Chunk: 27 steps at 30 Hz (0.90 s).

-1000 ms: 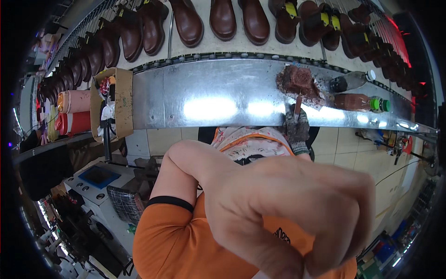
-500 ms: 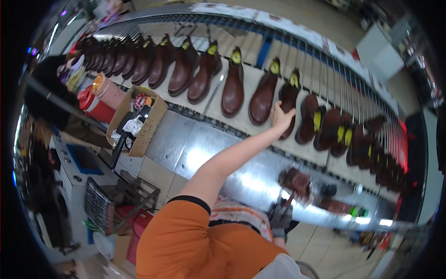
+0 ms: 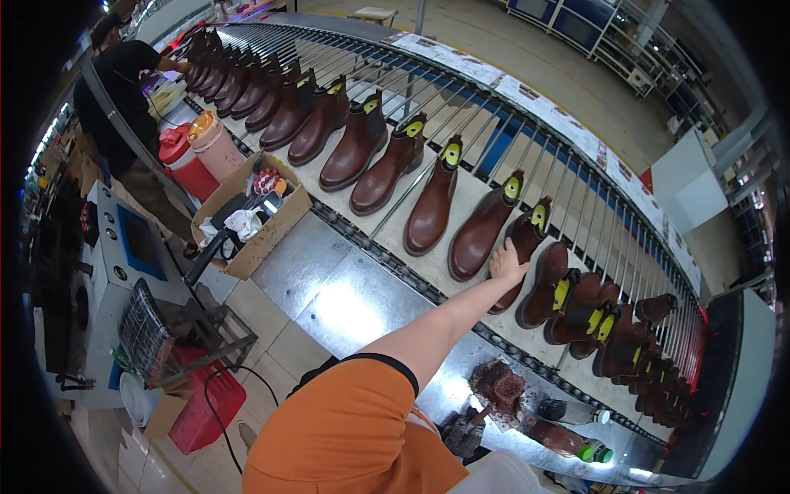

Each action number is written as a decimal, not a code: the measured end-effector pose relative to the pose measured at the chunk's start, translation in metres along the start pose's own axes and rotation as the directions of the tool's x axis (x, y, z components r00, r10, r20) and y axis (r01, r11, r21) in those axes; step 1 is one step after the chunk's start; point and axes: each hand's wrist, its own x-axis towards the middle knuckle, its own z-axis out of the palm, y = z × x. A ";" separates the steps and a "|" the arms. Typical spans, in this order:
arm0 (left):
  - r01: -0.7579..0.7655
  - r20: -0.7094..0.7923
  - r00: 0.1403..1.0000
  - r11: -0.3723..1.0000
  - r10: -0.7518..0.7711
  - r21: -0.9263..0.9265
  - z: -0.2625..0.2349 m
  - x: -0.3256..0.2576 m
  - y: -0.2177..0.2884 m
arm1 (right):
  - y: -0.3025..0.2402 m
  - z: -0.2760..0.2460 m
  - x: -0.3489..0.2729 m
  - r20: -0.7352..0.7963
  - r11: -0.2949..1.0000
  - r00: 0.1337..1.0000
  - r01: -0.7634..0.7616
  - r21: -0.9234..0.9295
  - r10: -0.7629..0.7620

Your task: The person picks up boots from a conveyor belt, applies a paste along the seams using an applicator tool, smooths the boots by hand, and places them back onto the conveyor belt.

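Note:
My bare left hand [image 3: 509,262] is closed around the front of a brown leather ankle boot [image 3: 527,231], thumb on one side and fingers on the other. The boot stands in a long row, with a yellow-green patch inside its top. Close on its left is another upright brown boot [image 3: 481,235]. My right hand [image 3: 462,433], in a dark stained glove, is low over the metal ledge beside a crumpled brown rag [image 3: 497,385]. A narrow brown piece shows at that glove; its fingers are too unclear to read.
The boots stand on a pale conveyor [image 3: 389,221] with metal rods behind. Right of the rag lie bottles, one with a green cap [image 3: 586,453]. A cardboard box [image 3: 284,216] and red and pink jugs [image 3: 184,156] stand left. A person in black [image 3: 115,90] reaches toward the far boots.
My view has shifted, showing more of the far-left boots and the other person. My left hand stays on the same boot. My gloved right hand now shows lower, close to my sleeve.

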 end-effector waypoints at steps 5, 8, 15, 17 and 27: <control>-0.013 0.123 0.992 0.991 -0.004 0.132 -0.014 0.007 -0.009 | -0.014 -0.017 -0.016 -0.058 0.983 0.991 0.107 -0.152 -0.117; -0.095 0.126 0.989 0.978 0.072 0.187 -0.040 -0.011 -0.018 | -0.006 -0.018 -0.019 -0.092 0.884 0.974 0.148 -0.443 -0.209; -0.117 0.278 0.943 0.963 0.184 -0.243 -0.145 -0.076 -0.092 | -0.035 -0.020 -0.015 -0.064 0.980 0.994 -0.096 -0.176 0.086; -0.138 0.300 0.927 0.949 0.224 -0.282 -0.167 -0.113 -0.103 | -0.025 -0.020 -0.017 -0.107 0.980 0.979 -0.185 -0.077 0.176; -0.203 0.199 0.956 0.975 0.217 -0.089 -0.189 -0.210 -0.137 | -0.071 -0.027 -0.012 -0.066 0.953 0.986 -0.162 -0.256 0.150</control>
